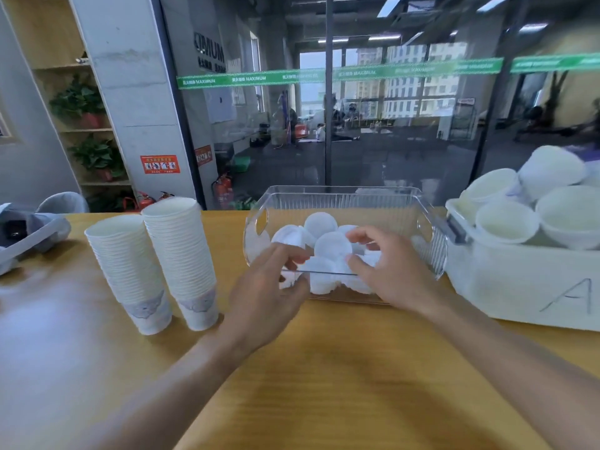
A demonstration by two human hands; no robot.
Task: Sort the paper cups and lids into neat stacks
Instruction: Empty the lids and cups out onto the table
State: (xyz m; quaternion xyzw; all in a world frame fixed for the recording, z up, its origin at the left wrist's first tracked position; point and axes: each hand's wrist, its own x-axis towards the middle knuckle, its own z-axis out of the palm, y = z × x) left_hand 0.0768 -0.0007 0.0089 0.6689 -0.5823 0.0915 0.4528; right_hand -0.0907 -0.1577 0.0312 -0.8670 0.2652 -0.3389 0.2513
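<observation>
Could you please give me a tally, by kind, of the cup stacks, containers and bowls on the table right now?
Stacks of paper cups: 2 (left stack, right stack)
Clear bin holding lids: 1
White box holding bowls: 1
Bowls visible in the box: 4 (one at)
Total: 8

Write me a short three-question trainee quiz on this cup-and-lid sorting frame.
1. True or false: the white lids lie loose inside the clear bin.
2. How many cup stacks stand on the wooden table? A) one B) two C) four
3. Fill in: the white box holding bowls sits on the person's ____ side of the bin.

Key: 1 true; 2 B; 3 right. Both the left hand and the right hand reach over the bin's near wall among the lids.
</observation>
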